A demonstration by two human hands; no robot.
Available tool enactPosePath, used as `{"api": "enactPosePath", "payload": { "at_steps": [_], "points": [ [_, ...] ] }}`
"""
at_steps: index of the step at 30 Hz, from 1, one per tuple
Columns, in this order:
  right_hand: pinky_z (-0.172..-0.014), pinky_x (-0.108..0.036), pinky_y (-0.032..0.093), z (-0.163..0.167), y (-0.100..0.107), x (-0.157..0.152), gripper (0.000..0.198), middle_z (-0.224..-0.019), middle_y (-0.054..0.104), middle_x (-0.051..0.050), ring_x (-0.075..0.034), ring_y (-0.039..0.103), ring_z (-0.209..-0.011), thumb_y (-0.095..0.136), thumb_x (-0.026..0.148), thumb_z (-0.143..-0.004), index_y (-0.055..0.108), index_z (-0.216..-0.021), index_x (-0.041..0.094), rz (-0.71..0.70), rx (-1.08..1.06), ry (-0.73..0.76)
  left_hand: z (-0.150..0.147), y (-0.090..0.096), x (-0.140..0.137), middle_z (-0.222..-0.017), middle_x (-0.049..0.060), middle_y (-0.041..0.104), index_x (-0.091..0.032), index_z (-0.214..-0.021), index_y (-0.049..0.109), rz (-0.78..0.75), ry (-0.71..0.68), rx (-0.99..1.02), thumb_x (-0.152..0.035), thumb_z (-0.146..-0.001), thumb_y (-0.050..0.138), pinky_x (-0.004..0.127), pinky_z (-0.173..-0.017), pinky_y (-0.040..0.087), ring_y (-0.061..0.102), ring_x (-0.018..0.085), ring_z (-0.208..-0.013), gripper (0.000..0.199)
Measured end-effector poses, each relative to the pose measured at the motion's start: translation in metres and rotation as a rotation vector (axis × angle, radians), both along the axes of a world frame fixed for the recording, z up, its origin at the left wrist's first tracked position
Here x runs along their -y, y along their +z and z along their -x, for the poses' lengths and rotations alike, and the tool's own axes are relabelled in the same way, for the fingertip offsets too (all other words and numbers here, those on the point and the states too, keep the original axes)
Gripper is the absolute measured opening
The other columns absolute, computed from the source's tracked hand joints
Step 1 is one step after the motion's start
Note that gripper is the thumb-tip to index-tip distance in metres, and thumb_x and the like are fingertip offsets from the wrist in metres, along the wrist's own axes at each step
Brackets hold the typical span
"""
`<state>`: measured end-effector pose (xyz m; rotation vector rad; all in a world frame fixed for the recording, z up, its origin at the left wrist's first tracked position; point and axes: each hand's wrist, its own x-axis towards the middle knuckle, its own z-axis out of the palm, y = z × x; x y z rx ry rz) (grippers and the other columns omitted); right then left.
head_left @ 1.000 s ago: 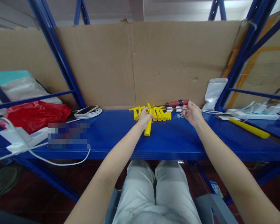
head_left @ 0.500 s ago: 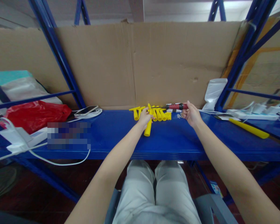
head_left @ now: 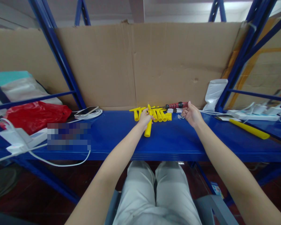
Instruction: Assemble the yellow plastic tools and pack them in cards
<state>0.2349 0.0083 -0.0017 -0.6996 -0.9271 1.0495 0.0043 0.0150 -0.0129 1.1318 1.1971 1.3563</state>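
Note:
My left hand is closed around a yellow T-shaped plastic handle, whose round tube end points toward me. In my right hand is a screwdriver with a red and black grip, held at its rear end by the fingers. Its thin shaft runs leftward to the head of the yellow handle; the exact contact of the tip is too small to make out. More yellow T-shaped handles lie in a row behind and beside my left hand. Small silvery screws lie scattered below the screwdriver.
White-and-black strips lie under the screwdriver on the blue shelf. A cardboard sheet closes the back. At left are a phone, cables and a red bag; at right, a power strip and a long yellow piece.
The screwdriver's grip has turned a little and its rear end sits slightly higher. Both hands stay almost in place, and the yellow handle has barely shifted.

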Motion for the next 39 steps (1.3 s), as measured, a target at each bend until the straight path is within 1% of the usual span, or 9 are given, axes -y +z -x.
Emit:
{"api": "enactPosePath", "payload": {
  "at_steps": [6, 10, 14, 19, 24, 27, 32, 37, 39],
  "points": [
    [-0.038, -0.018, 0.038, 0.000, 0.000, 0.003, 0.038, -0.047, 0.047, 0.006, -0.008, 0.042, -0.039, 0.075, 0.048, -0.083, 0.050, -0.071, 0.022, 0.034, -0.004, 0.023, 0.000, -0.001, -0.001, -0.124, 0.010, 0.065, -0.025, -0.141, 0.048, -0.010, -0.008, 0.007, 0.004, -0.073, 0.060, 0.017, -0.042, 0.043, 0.074, 0.017, -0.073, 0.074],
    [-0.036, -0.018, 0.036, 0.003, 0.001, 0.009, 0.033, -0.044, 0.045, 0.007, -0.009, 0.040, -0.037, 0.069, 0.051, -0.087, 0.056, -0.076, 0.022, 0.029, 0.021, 0.041, 0.001, -0.001, -0.001, -0.124, 0.011, 0.065, -0.025, -0.141, 0.048, -0.008, -0.006, 0.009, 0.003, -0.073, 0.063, 0.018, -0.044, 0.046, 0.074, 0.017, -0.073, 0.075],
    [-0.037, -0.017, 0.039, 0.004, 0.003, 0.011, 0.029, -0.050, 0.055, 0.006, -0.008, 0.044, -0.038, 0.069, 0.049, -0.089, 0.059, -0.083, 0.022, -0.019, 0.011, 0.053, 0.000, 0.000, -0.001, -0.116, 0.010, 0.067, -0.024, -0.140, 0.049, -0.013, 0.003, -0.001, 0.000, -0.076, 0.065, 0.019, -0.048, 0.049, 0.074, 0.017, -0.073, 0.070],
    [-0.042, -0.017, 0.044, 0.003, 0.004, 0.009, 0.033, -0.059, 0.063, 0.005, -0.007, 0.050, -0.042, 0.071, 0.045, -0.088, 0.052, -0.075, 0.022, -0.041, -0.004, 0.056, -0.002, 0.000, -0.001, -0.112, 0.008, 0.068, -0.024, -0.136, 0.052, -0.013, 0.024, -0.018, -0.002, -0.077, 0.067, 0.021, -0.050, 0.052, 0.074, 0.018, -0.071, 0.065],
    [-0.039, -0.016, 0.040, 0.001, 0.001, 0.008, 0.041, -0.055, 0.055, 0.008, -0.006, 0.047, -0.041, 0.078, 0.050, -0.080, 0.047, -0.074, 0.023, -0.041, 0.025, 0.059, 0.000, 0.000, 0.000, -0.105, 0.007, 0.069, -0.022, -0.135, 0.050, -0.016, 0.013, -0.017, 0.005, -0.076, 0.058, 0.018, -0.046, 0.046, 0.073, 0.016, -0.068, 0.066],
    [-0.039, -0.016, 0.038, 0.000, 0.001, 0.006, 0.046, -0.056, 0.052, 0.008, -0.006, 0.048, -0.043, 0.082, 0.051, -0.076, 0.045, -0.074, 0.023, -0.031, 0.010, 0.054, 0.000, 0.000, 0.000, -0.105, 0.007, 0.069, -0.020, -0.136, 0.049, -0.009, 0.008, -0.014, 0.007, -0.077, 0.054, 0.017, -0.043, 0.042, 0.073, 0.015, -0.068, 0.066],
    [-0.037, -0.019, 0.035, -0.001, -0.001, 0.003, 0.048, -0.051, 0.048, 0.008, -0.007, 0.045, -0.041, 0.081, 0.053, -0.076, 0.044, -0.072, 0.023, -0.011, 0.015, 0.058, -0.001, 0.000, -0.001, -0.111, 0.008, 0.069, -0.022, -0.139, 0.049, -0.012, 0.026, -0.009, 0.007, -0.075, 0.057, 0.019, -0.044, 0.045, 0.073, 0.017, -0.070, 0.071],
    [-0.037, -0.020, 0.034, -0.001, -0.001, 0.007, 0.041, -0.044, 0.041, 0.009, -0.009, 0.040, -0.038, 0.075, 0.059, -0.078, 0.054, -0.078, 0.024, -0.013, 0.075, 0.089, -0.001, -0.001, -0.002, -0.111, 0.009, 0.068, -0.022, -0.138, 0.050, -0.019, 0.023, -0.008, 0.005, -0.075, 0.060, 0.017, -0.041, 0.043, 0.073, 0.017, -0.068, 0.069],
    [-0.037, -0.020, 0.033, -0.001, -0.001, 0.008, 0.039, -0.044, 0.042, 0.009, -0.009, 0.039, -0.037, 0.073, 0.060, -0.080, 0.057, -0.082, 0.025, -0.021, 0.079, 0.092, -0.001, -0.002, -0.003, -0.109, 0.009, 0.069, -0.022, -0.139, 0.049, -0.023, 0.014, -0.006, 0.006, -0.075, 0.059, 0.017, -0.040, 0.042, 0.073, 0.017, -0.068, 0.070]
  ]
}}
